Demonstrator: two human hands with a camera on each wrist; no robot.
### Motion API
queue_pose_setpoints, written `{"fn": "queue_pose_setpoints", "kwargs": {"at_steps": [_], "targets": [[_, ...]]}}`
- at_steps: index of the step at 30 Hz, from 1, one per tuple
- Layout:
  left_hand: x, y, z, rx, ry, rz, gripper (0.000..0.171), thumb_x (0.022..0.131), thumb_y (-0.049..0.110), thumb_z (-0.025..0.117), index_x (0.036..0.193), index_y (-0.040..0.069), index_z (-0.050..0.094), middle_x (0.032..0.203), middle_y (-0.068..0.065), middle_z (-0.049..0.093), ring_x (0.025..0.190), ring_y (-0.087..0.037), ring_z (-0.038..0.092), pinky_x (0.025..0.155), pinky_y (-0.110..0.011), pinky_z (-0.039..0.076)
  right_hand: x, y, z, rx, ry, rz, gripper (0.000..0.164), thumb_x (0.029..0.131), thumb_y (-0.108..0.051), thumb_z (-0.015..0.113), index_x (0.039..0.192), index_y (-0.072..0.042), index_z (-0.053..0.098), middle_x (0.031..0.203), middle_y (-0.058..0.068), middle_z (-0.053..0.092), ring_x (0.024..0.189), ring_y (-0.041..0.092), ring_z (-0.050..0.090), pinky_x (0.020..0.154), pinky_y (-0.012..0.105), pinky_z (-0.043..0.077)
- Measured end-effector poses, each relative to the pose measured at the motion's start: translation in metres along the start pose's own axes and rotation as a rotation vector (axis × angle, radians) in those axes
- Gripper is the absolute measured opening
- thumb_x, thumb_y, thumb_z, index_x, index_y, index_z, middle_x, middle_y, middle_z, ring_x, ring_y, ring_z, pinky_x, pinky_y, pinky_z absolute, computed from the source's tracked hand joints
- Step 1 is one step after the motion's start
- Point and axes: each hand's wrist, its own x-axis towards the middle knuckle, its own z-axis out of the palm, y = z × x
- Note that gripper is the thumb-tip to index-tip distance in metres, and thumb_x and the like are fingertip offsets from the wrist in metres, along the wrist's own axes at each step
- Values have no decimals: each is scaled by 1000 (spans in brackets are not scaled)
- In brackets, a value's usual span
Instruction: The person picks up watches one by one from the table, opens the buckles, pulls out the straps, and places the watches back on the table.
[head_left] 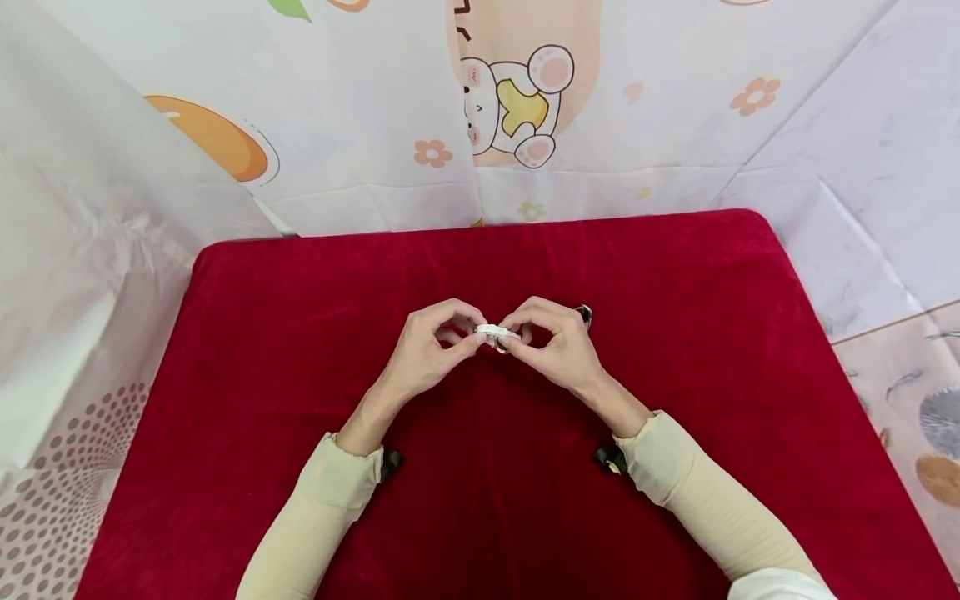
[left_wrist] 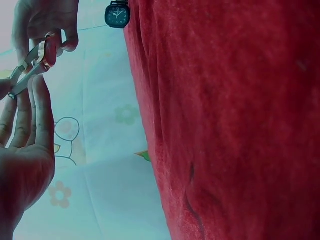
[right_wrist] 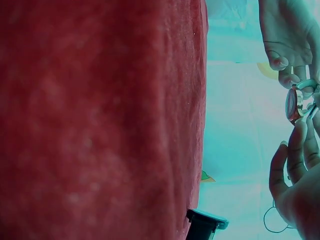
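Note:
Over the middle of the table, a small wristwatch with a pale strap (head_left: 491,330) is held between both hands. My left hand (head_left: 429,346) pinches one side of it between thumb and fingers, and my right hand (head_left: 557,342) pinches the other. In the left wrist view the watch (left_wrist: 47,54) shows a gold-toned case edge and its strap bent into a loop. Its round case (right_wrist: 293,105) is seen nearly edge-on in the right wrist view. Fingertips cover parts of the strap and case.
A second watch, black with a squarish dial (left_wrist: 117,16), lies on the table just behind my right hand, which partly hides it in the head view. Red velvet cloth (head_left: 300,308) covers the table. Printed curtains (head_left: 360,108) hang behind and at the sides.

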Motion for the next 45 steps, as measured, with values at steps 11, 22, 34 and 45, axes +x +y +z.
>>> {"fn": "queue_pose_setpoints", "kwargs": {"at_steps": [11, 22, 34, 45], "targets": [[1, -33, 2, -1, 5, 3, 16, 87, 3, 77, 101, 7, 71, 95, -3, 69, 82, -19, 66, 65, -35, 59, 8, -25, -4, -9, -5, -45, 15, 79, 11, 77, 88, 0, 75, 83, 8, 67, 67, 16, 55, 55, 40, 48], [-1, -36, 3, -67, 20, 36, 13, 89, 3, 73, 100, 8, 69, 94, -3, 68, 78, -18, 67, 61, -34, 60, 0, 1, -6, -42, -24, -10, 14, 85, -7, 78, 94, -16, 76, 91, -7, 67, 72, 12, 56, 58, 41, 49], [1, -15, 4, -86, 33, 22, 15, 86, -12, 69, 99, -7, 66, 92, -17, 67, 76, -33, 67, 59, -47, 60, -1, 1, -5, -52, 7, -10, 18, 79, 9, 78, 90, -5, 75, 87, 6, 67, 67, 23, 56, 57, 36, 48], [3, -2, 1, -110, 64, 43, 13, 85, -14, 68, 97, -9, 65, 90, -20, 66, 75, -34, 66, 58, -50, 59, -1, 2, -9, -60, 11, 5, 13, 84, -7, 79, 93, -16, 77, 91, -6, 66, 69, 14, 56, 55, 44, 48]]}}
